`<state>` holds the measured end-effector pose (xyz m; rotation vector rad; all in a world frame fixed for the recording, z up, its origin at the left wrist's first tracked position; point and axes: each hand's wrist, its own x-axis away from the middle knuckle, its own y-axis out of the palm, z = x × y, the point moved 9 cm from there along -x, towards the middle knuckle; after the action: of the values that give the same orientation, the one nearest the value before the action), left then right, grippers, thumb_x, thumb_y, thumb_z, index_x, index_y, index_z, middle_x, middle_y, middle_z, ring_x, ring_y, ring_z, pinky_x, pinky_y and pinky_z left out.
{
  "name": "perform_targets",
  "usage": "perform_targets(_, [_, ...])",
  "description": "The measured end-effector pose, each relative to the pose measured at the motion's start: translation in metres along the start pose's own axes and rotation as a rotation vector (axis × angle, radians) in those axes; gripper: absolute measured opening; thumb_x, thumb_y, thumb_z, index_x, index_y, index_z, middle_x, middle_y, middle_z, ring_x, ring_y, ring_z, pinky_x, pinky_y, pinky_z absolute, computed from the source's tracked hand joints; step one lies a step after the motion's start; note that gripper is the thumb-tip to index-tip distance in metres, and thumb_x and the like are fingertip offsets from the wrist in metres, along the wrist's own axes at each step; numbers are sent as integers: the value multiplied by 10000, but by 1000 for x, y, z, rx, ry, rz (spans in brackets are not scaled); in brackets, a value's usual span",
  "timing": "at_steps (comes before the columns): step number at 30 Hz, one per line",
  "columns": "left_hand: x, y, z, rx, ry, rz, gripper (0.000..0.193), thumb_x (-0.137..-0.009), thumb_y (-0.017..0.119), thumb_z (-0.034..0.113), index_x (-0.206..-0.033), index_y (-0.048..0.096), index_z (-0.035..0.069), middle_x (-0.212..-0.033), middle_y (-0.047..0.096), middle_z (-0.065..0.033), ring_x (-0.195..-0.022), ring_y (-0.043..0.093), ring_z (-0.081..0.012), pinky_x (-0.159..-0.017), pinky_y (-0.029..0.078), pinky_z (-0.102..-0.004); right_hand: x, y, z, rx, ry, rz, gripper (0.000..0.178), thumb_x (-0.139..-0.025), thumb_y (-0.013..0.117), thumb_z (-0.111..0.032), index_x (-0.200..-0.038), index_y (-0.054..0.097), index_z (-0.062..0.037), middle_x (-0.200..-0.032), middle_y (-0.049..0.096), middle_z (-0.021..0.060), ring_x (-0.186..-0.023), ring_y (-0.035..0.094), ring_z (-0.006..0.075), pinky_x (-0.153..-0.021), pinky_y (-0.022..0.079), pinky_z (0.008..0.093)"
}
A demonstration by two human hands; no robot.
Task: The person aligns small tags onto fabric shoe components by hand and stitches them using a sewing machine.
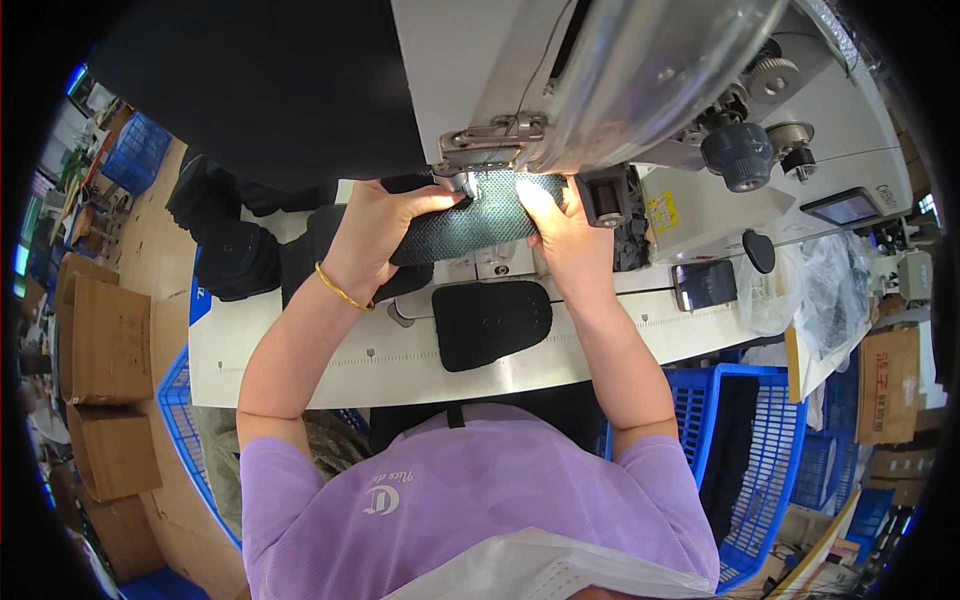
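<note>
Both my hands grip a dark, textured fabric piece under the needle area of a sewing machine, where a lamp lights it brightly. My left hand pinches its left end, thumb on top close to the presser foot. On the right end, my right hand presses with the thumb above and the fingers mostly hidden beneath. Nearer to me on the white table lies a black rounded fabric piece, flat and apart from both hands.
Stacks of black fabric pieces stand left of the machine. A phone and clear plastic bags lie to the right. Blue crates flank me below the table edge. Cardboard boxes stand on the floor at the far left.
</note>
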<state>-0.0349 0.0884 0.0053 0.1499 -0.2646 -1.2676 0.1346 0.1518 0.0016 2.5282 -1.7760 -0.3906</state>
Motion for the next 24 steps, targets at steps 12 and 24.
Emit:
perform_targets(12, [0,-2,-4,-31,-30,-10,166,-776,616,-70,-941,629,-61,-908,681,-138,-796,671,-177,-715,555,-274,0,0,3,9,16,-7,134,-825,602,-1,-951,556,3,-724,597,36,-548,541,65,-445,426,217])
perform_targets(24, [-3,-4,-4,-59,-67,47,91,-764,655,-35,-855,660,-34,-846,668,-98,-766,653,-176,-675,525,-290,-7,-3,-4,216,-86,-2,267,-754,570,40,-1019,545,13,-631,570,36,-484,526,78,-425,404,232])
